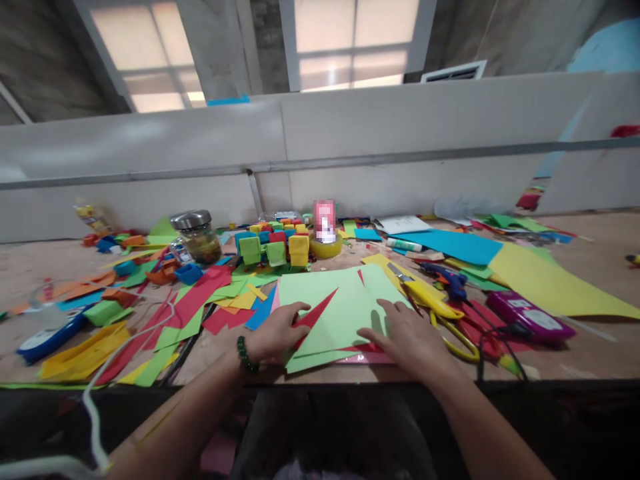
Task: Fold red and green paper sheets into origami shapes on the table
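A stack of light green paper sheets (345, 310) lies before me at the table's front edge. A long pointed piece of red paper (320, 310) rests on it, its wide end partly under my left hand (283, 331). The fingers of that hand are apart at the stack's left edge. My right hand (403, 333) lies on the right side of the sheets, fingers spread, with nothing visible in it. Another small red sliver (361, 277) shows near the top edge. Pink and red paper peeks out beneath the stack by my right hand.
To the right are a yellow-handled cutter (433, 300), yellow-handled scissors (455, 340), a blue glue gun (447, 279) and a purple device (530, 317) with a cable. Folded paper blocks (275, 250), a glass jar (197, 240), a blue stapler-like tool (53, 337) and paper scraps lie beyond and left.
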Demonstrator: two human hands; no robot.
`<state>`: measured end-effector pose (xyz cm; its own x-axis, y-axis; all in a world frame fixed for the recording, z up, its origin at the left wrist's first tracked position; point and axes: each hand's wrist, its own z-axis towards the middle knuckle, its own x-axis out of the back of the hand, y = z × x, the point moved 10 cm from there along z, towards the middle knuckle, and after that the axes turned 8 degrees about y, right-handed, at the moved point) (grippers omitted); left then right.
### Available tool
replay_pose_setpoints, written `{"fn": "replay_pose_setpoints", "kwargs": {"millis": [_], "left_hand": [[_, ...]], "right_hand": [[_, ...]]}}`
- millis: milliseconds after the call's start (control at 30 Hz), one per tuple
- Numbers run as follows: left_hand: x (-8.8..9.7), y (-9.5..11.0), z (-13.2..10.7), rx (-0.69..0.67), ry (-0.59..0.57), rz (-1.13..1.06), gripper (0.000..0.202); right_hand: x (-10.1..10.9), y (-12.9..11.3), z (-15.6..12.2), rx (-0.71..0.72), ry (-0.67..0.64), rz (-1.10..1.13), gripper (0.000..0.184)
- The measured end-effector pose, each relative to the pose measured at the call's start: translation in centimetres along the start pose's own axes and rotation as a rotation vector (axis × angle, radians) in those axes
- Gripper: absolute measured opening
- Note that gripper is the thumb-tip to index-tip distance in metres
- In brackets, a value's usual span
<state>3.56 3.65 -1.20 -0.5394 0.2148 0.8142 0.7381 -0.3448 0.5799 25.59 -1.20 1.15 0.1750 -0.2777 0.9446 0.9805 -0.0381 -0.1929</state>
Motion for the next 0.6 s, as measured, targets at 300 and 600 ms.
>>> {"fn": "replay_pose_setpoints", "kwargs": {"millis": [300, 600], "left_hand": [[2.9, -2.1, -1.2, 0.041, 0.04, -0.008, 0.049], [4.3, 1.8, -3.5, -0.092, 0.292, 0.202, 0.058]], "right_hand": [[-2.5, 2.2, 1.6, -0.164, -0.076, 0.415, 0.05], [0.3, 2.4, 2.3, -0.236, 0.054, 0.893, 0.031]]}}
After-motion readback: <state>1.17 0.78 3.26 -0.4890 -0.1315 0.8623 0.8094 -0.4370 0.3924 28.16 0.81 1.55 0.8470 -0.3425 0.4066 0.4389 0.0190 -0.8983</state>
